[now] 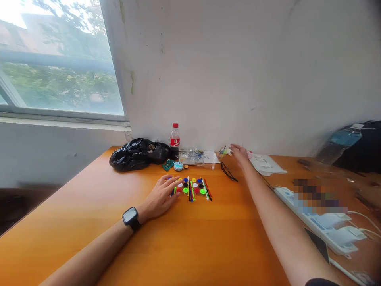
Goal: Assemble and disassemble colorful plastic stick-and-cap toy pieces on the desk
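Note:
My left hand [162,196], with a dark smartwatch [131,217] on its wrist, lies flat and open on the orange table [190,242], fingertips touching a cluster of small coloured discs and thin coloured sticks [193,188]. My right hand [239,153] reaches far out toward the wall, fingers spread, next to a small bunch of coloured pieces [224,151] at the table's back edge. Whether it holds any of them I cannot make out. Black glasses [228,172] lie just left of my right forearm.
A crumpled black plastic bag [138,153], a red-capped bottle [175,136], clear plastic bags [198,156] and a small round tin [178,166] sit along the wall. White paper [266,163] lies at the back right. A white power strip [324,224] with plugs occupies the right side.

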Available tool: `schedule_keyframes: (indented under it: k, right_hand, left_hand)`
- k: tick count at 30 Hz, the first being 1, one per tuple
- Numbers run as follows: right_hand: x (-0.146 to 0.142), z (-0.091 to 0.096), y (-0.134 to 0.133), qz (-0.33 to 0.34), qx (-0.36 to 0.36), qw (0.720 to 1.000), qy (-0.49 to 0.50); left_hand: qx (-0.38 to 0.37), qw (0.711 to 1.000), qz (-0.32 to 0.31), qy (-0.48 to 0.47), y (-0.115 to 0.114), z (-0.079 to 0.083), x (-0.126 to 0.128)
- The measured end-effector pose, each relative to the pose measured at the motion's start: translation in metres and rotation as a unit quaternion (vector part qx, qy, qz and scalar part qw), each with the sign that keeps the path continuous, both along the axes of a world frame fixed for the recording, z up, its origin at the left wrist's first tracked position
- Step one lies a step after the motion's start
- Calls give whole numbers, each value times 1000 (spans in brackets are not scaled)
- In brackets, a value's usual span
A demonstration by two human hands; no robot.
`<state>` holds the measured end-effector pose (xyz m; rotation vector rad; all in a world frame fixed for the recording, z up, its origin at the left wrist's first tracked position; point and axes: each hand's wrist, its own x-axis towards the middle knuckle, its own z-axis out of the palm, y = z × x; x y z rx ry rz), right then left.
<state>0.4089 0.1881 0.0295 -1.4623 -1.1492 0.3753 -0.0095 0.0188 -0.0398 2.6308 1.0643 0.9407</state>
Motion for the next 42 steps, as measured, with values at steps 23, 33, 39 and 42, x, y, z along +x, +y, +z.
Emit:
schedule_keyframes:
  k: [23,33,39,42]
  right_hand:
    - [-143,-18,-211,282,7,949,142]
    - [-74,-58,-227,482,-306,813,111]
    - [-81,-77,-231,476,-309,822,43]
    - [-84,-82,-230,460,-275,844,19]
  left_hand:
    - [-544,733,-213,-349,-59,19,47]
    - [-467,784,-19,-409,-32,26,39]
    - [-361,881,-43,-302,-29,61,45]
    - [-248,943,-22,-221,-29,82,55]
